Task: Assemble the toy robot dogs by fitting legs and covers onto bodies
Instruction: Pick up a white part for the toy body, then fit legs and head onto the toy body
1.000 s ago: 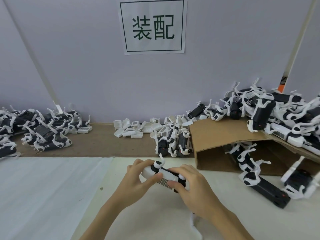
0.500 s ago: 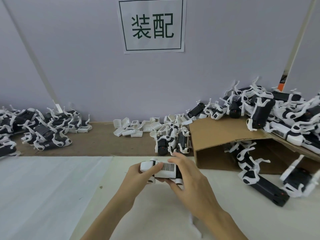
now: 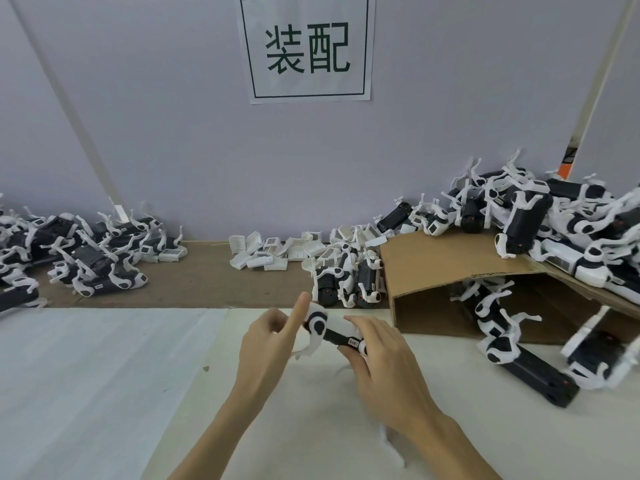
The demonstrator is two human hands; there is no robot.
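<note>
A black-and-white toy robot dog (image 3: 329, 332) is held just above the white table sheet (image 3: 104, 375), turned on its side with a white leg hanging down at its left end. My right hand (image 3: 384, 365) grips its right end from above. My left hand (image 3: 270, 344) touches its left end, forefinger stretched up along the white shoulder, the other fingers loosely curled. Loose white covers (image 3: 273, 251) lie in a heap at the back middle.
A pile of toy dogs (image 3: 79, 251) lies at the back left. Several more (image 3: 349, 278) stand behind my hands. A tipped cardboard box (image 3: 446, 268) at the right carries a big heap of dogs (image 3: 554, 223), others spilling below it (image 3: 512, 344).
The toy dog has been rolled from grille side up onto its side. My left forefinger has lifted and straightened. The camera has tilted down a little.
</note>
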